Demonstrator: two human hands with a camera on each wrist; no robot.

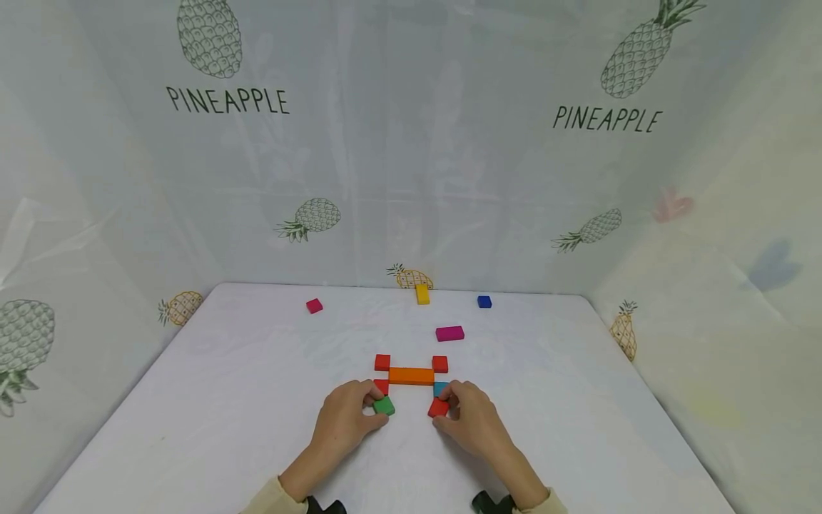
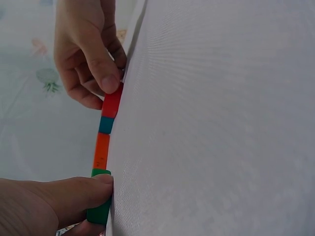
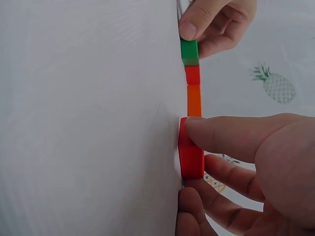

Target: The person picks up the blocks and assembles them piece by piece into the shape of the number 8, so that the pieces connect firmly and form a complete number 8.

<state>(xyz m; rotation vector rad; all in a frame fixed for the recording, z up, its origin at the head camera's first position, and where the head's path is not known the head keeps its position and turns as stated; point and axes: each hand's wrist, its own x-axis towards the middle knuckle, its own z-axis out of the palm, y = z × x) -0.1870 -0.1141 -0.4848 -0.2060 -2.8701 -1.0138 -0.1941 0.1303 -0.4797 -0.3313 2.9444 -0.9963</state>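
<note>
My left hand (image 1: 347, 415) pinches a green block (image 1: 384, 406) between thumb and fingers at the near left of a small block layout. On the right side, my right hand (image 1: 474, 417) pinches a red block (image 1: 438, 407) the same way. A long orange block (image 1: 412, 376) lies crosswise in the middle. Red blocks sit at its far left (image 1: 382, 363) and far right (image 1: 439, 364) corners. Another red block (image 1: 382, 386) lies just beyond the green one, and a blue block (image 1: 440, 388), partly covered by right fingers, lies beyond the held red one.
Farther back on the white table (image 1: 225, 400) lie a magenta block (image 1: 449, 333), a yellow block (image 1: 422, 294), a dark blue block (image 1: 484, 302) and a pinkish-red block (image 1: 314, 305). A pineapple-print sheet (image 1: 411, 143) hangs behind the table and along its sides.
</note>
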